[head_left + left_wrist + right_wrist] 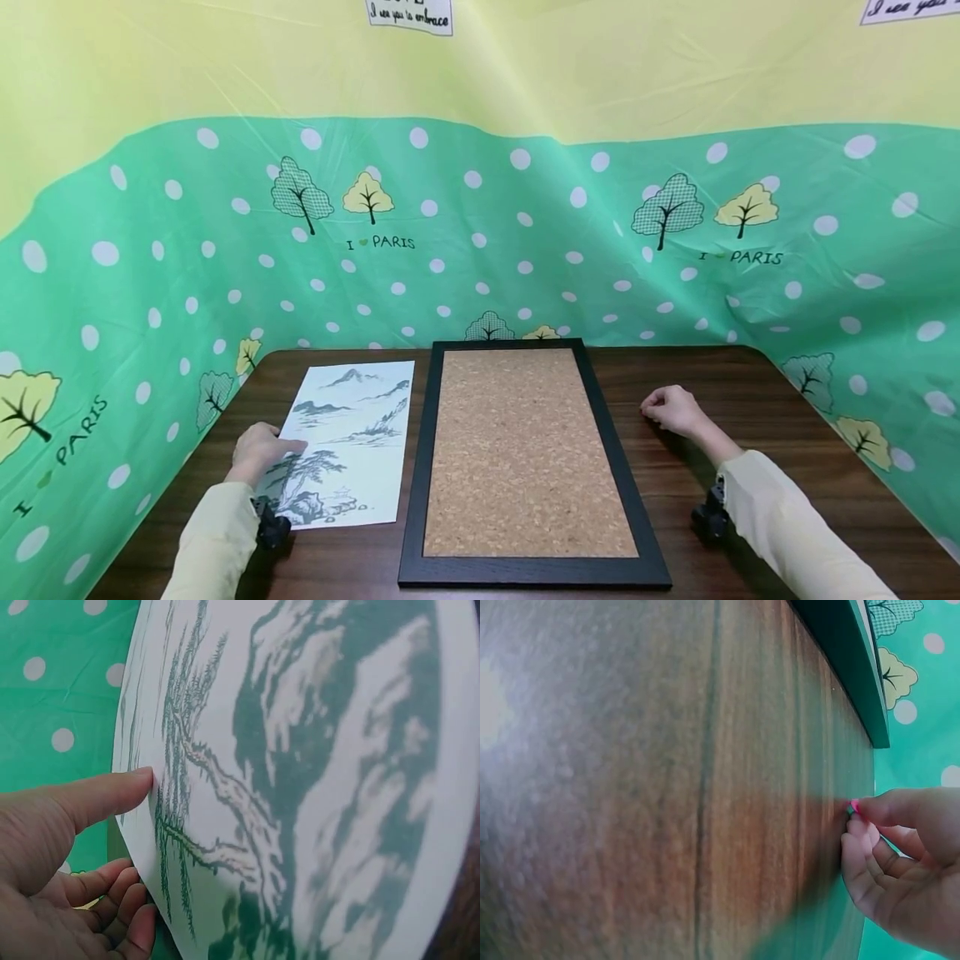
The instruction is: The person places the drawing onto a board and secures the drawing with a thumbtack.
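A sheet of white paper printed with an ink landscape [375, 475] lies on the left of the table. My left hand [258, 450] holds its left edge. Up close, the thumb [112, 796] lies over the edge of the sheet [360, 825], with the other fingers curled below, partly hidden. On the right, my right hand [672, 410] is low over the table, with thumb and fingertips together. Between them shows a tiny pink piece [855, 805], too small and covered to tell its kind. A black-framed cork board [525, 450] lies between the hands.
The dark wooden table [630, 371] reaches back to a green and yellow curtain [525, 208] with dots and trees. A small black camera sits on the left wrist [272, 525] and another on the right wrist [710, 512]. The board's frame [855, 675] stands out beyond the right hand.
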The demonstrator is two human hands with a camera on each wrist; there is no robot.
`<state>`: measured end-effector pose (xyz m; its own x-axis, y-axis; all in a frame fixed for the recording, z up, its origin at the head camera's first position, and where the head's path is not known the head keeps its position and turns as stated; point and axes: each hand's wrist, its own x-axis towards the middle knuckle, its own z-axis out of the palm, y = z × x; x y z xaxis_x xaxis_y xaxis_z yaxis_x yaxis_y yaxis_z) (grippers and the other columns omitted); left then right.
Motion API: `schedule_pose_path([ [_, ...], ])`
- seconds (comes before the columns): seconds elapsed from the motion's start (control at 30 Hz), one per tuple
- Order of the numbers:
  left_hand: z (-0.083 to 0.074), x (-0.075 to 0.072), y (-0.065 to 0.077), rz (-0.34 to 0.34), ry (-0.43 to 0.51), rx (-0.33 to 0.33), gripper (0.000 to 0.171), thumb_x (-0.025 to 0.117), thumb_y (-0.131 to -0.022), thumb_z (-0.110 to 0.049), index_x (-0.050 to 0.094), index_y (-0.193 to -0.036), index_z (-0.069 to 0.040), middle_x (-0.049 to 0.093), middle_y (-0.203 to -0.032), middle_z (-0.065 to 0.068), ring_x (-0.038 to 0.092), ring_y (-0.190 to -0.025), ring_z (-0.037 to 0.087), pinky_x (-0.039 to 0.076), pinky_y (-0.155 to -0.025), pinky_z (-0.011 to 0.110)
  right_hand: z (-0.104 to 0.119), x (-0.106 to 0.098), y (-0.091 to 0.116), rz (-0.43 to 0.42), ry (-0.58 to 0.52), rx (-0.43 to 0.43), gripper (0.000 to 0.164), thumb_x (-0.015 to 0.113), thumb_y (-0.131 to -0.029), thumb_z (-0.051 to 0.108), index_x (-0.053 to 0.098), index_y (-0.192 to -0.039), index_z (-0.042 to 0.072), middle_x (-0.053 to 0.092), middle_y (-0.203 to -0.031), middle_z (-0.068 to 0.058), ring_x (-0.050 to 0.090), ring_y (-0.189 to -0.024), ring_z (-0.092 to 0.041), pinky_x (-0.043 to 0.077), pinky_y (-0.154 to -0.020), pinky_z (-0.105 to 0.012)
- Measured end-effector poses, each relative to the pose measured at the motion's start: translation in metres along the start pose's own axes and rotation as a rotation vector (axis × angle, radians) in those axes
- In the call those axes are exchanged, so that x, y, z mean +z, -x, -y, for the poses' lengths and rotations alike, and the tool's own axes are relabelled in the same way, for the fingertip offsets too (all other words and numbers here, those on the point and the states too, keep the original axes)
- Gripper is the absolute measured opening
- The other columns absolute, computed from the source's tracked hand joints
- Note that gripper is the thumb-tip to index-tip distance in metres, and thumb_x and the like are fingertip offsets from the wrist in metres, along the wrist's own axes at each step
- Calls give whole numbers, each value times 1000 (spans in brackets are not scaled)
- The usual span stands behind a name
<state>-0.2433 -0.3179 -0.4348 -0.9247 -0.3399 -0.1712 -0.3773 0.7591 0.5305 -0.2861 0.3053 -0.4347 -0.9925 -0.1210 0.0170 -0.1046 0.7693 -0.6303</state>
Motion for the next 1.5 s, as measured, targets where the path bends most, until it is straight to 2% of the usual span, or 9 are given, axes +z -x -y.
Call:
schedule_pose_path([
  [0.27,3,-2,0,-12,26,-18,56,74,-70,-24,50,-103,14,51,-100,30,49,-89,39,41,-74,47,-1,1,0,38,-50,-20,10,54,-86,-3,61,-85,-10,59,-75,-12,55,-65,-18,51,-55,-31],
  [0.47,8,-7,-1,-9,39,32,42,72,-70,-16,54,-93,13,55,-90,25,52,-82,36,44,-70,43,2,0,2,58,-86,-45,9,53,-87,-3,59,-85,-10,57,-75,-13,55,-65,-19,51,-56,-31],
  [0.6,15,-10,-3,40,115,69,31,69,-72,-8,56,-91,13,55,-86,23,54,-76,28,48,-64,37,7,-2,5,66,-104,-52,10,52,-88,-2,57,-86,-10,56,-75,-13,56,-65,-20,51,-56,-33],
  [0.7,20,-13,-5,114,197,103,26,63,-76,-3,53,-94,14,54,-87,21,54,-73,23,49,-62,34,11,-4,6,72,-107,-47,11,51,-89,-1,57,-87,-9,56,-76,-13,56,-66,-21,51,-57,-34],
  [0.9,30,-21,-6,257,285,144,30,57,-83,-3,48,-106,14,58,-90,15,57,-73,17,51,-66,36,14,-7,9,97,-103,-69,12,51,-90,2,57,-88,-9,56,-78,-13,56,-68,-21,51,-58,-35],
  [1.2,28,-43,2,306,346,206,39,56,-87,-5,44,-116,17,64,-92,13,61,-76,17,51,-66,34,15,-8,9,105,-88,-66,11,51,-90,1,58,-88,-7,57,-79,-11,55,-71,-21,51,-58,-33],
  [1.5,17,-68,7,363,463,227,41,54,-88,-5,40,-118,19,63,-84,1,61,-74,12,51,-66,30,17,-10,9,96,-77,-66,11,52,-90,3,58,-88,-6,57,-79,-12,54,-72,-20,50,-58,-32],
])
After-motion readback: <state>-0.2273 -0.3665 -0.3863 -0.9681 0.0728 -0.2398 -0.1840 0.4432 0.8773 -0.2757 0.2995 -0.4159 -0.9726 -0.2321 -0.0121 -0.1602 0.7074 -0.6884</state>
